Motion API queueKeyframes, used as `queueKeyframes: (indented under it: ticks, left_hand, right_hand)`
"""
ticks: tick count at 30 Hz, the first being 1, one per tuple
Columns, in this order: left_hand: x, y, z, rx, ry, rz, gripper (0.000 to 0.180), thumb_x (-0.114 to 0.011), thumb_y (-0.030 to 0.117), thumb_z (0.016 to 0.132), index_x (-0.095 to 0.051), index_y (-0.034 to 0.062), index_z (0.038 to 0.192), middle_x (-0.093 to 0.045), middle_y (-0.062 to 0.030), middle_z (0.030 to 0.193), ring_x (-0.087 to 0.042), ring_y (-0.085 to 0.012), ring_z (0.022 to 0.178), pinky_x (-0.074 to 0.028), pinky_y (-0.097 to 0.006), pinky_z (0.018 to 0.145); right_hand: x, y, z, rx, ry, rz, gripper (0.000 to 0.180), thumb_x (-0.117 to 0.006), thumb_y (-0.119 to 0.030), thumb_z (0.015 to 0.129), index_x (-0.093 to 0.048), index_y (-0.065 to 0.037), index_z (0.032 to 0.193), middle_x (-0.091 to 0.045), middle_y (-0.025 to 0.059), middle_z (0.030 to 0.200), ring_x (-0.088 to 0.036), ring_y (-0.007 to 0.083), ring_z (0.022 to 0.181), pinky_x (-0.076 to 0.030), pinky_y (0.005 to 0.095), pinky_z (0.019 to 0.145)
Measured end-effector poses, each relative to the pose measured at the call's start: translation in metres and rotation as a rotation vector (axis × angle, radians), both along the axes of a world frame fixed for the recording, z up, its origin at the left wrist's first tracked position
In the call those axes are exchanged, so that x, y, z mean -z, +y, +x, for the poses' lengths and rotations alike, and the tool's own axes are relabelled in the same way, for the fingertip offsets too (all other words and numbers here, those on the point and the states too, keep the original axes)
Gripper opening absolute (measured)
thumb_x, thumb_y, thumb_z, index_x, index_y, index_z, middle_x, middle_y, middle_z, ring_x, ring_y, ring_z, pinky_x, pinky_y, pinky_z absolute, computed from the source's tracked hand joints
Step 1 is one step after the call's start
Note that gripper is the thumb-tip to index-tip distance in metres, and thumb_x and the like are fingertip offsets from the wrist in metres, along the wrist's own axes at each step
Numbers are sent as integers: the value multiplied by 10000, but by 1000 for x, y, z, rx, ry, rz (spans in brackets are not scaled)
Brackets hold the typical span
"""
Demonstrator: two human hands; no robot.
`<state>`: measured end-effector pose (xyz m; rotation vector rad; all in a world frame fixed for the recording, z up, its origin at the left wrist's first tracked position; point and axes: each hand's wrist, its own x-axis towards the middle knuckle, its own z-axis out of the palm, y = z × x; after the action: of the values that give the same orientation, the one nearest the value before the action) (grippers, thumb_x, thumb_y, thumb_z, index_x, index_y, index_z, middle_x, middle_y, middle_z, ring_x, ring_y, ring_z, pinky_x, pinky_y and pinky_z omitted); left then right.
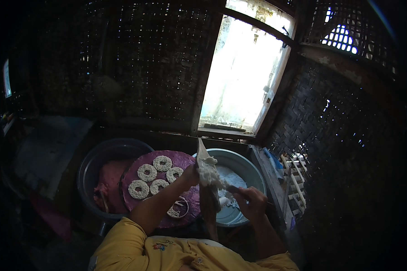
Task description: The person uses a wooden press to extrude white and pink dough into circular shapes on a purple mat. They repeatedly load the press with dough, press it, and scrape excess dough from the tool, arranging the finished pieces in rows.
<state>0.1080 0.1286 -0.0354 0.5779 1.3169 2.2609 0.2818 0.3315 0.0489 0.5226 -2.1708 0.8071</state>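
Observation:
My left hand [193,175] is closed round the edge of an upright wooden board [209,203], its fingers mostly hidden behind the wood. A lump of white, grainy, sticky dough [207,171] clings to the board's upper part. In my right hand [253,202] is the handle of a dark flat-bladed tool [231,188], its tip in the dough. Below my left forearm, a thin ring mould [187,208] partly filled with white dough lies on a round purple board [138,168]. Several white dough rings [147,172] lie there too; my forearm passes over part of them.
A pale blue tub [257,174] with white dough and liquid inside stands at the right, beneath my right hand. To the left, a dark basin [83,178] holds a pink mass [113,180]. A wooden ledge [276,192] and slatted rack [296,180] stand beyond the tub.

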Motion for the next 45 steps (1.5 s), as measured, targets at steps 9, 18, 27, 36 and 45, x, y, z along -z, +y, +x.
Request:
queueKeyframes:
  ticks: [9, 18, 27, 36, 45]
  left_hand:
    - [-19, 18, 18, 168, 94, 144, 320, -426, 236, 949, -517, 5, 1151, -582, -119, 1074, -581, -224, 980, -467, -358, 897]
    - [-15, -56, 1, 68, -48, 33, 259, -554, 137, 905, -504, 15, 1127, -584, -177, 1017, -616, -271, 930, -487, -386, 886]
    - [-73, -71, 16, 143, 394, 640, 206, -699, 135, 784, -530, 71, 883, -462, -63, 962, -613, -283, 904, -416, -525, 972]
    - [-86, -103, 55, 2, 366, 331, 515, -722, 148, 770, -451, 52, 1196, -424, -163, 1285, -518, -314, 1139, -422, -428, 982]
    - [-79, -146, 100, -339, 933, -717, 484, -811, 173, 646, -604, 82, 1074, -617, -63, 1101, -567, -166, 1062, -392, -370, 965]
  right_hand:
    - [-7, 8, -25, 174, 93, 74, 201, -754, -98, 688, -649, -43, 850, -626, 100, 675, -640, 240, 602, -487, 307, 530]
    - [8, 38, 16, 0, -456, -320, 205, -770, -83, 707, -666, -5, 865, -656, 38, 692, -557, 29, 622, -432, 202, 548]
    - [29, -9, 8, -132, -575, -588, 827, -513, -641, 791, -457, 28, 1275, -533, 173, 1207, -466, 294, 1163, -359, 427, 954]
    - [10, -110, 18, -1816, -1165, -1625, 999, -530, -727, 729, -231, -45, 1394, -514, 227, 1090, -519, 190, 622, -426, 298, 460]
    - [-59, -108, 5, -698, -547, -727, 920, -718, -207, 731, -155, -63, 1443, -461, 232, 1230, -593, 214, 772, -478, 260, 552]
